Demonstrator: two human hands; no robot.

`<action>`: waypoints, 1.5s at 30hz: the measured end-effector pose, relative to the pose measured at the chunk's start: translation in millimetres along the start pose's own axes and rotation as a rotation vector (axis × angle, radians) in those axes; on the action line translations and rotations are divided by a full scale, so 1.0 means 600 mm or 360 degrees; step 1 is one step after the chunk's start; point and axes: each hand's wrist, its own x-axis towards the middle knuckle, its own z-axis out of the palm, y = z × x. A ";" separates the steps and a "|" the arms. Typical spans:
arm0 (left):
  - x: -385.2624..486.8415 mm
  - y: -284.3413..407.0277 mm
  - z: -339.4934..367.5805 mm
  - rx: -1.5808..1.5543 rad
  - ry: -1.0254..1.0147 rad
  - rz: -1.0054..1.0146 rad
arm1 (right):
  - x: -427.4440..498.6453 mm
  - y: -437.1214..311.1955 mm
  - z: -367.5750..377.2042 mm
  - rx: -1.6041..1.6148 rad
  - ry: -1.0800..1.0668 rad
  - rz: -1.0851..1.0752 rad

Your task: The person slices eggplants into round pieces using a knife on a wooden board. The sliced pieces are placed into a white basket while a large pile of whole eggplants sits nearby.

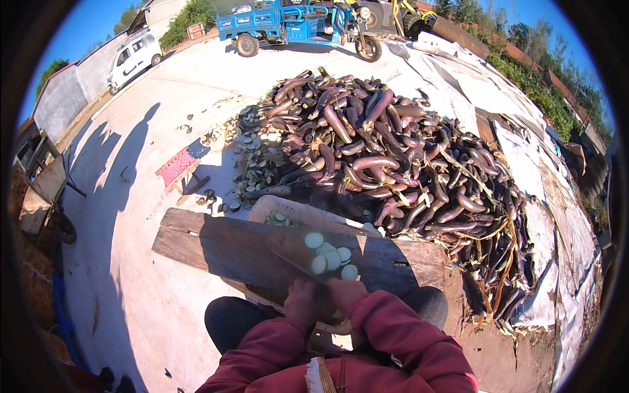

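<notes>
My right hand point(345, 293) is closed around the handle end of a long-bladed knife point(297, 266), its thin blade slanting up and left over a weathered wooden plank point(245, 245). Close beside it, my left hand point(300, 298) rests at the plank's near edge; the shadow hides what its fingers touch. Several pale round eggplant slices point(330, 258) lie on the plank just beyond the hands. Behind the plank stands a pale plastic basket point(314, 214) with more slices inside. A large heap of purple eggplants point(383, 147) spreads on the ground beyond.
Cut slices point(255, 157) lie scattered left of the heap. A folding stool with a red woven seat point(178, 166) stands left of the basket. A wheelbarrow point(44, 186) is at far left. Farther off stand a blue cargo tricycle point(300, 24) and a white vehicle point(132, 59).
</notes>
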 end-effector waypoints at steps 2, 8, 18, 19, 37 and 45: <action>-0.003 -0.004 0.006 0.0014 -0.0010 0.0031 | 0.009 0.000 -0.012 -0.0016 -0.0053 0.0070; 0.000 0.002 -0.012 -0.0317 0.0165 0.0038 | 0.002 0.037 -0.021 0.0188 0.0097 0.0329; 0.010 0.002 0.004 -0.0266 0.0179 -0.0008 | -0.106 0.036 -0.107 -0.0121 0.0098 -0.0105; 0.008 0.001 0.006 -0.0252 0.0169 0.0000 | -0.110 0.034 -0.107 -0.0159 0.0036 -0.0063; 0.006 0.005 -0.002 -0.0369 0.0111 -0.0179 | 0.017 0.027 -0.010 0.0184 -0.0051 0.0161; 0.007 -0.016 0.017 -0.0717 0.0116 -0.0336 | -0.070 0.043 -0.019 0.2017 0.0211 0.0719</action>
